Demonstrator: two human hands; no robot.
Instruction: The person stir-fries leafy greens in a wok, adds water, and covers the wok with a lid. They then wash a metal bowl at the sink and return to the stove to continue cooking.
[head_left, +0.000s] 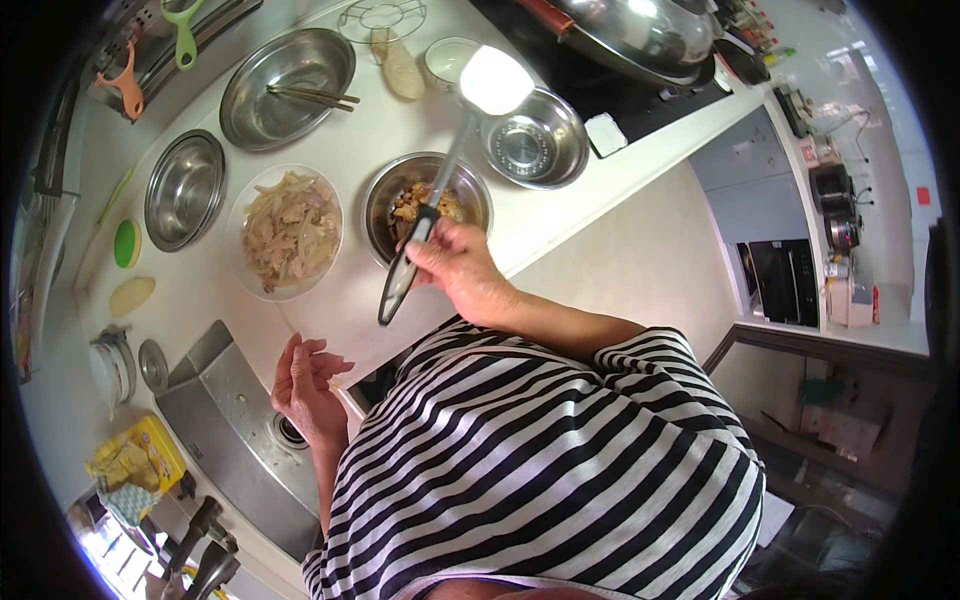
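My right hand (469, 274) grips the black-and-grey handle of a metal spatula (450, 169). Its blade, bright with glare, is raised over the counter near an empty steel bowl (570, 142). Beneath the spatula's shaft stands a steel bowl (480, 187) with brown food pieces (411, 201) in it. My left hand (304, 382) holds nothing, its fingers loosely apart, above the counter edge beside the sink. Closest in front of it is a white plate (234, 262) heaped with pale sliced meat and what looks like onion (289, 229).
A large steel basin (247, 112) holds chopsticks (315, 95). Nested steel bowls (184, 191) stand left of the plate, near a green sponge (126, 244). A lidded wok (637, 34) sits on the black cooktop (555, 71). The steel sink (225, 420) lies at lower left.
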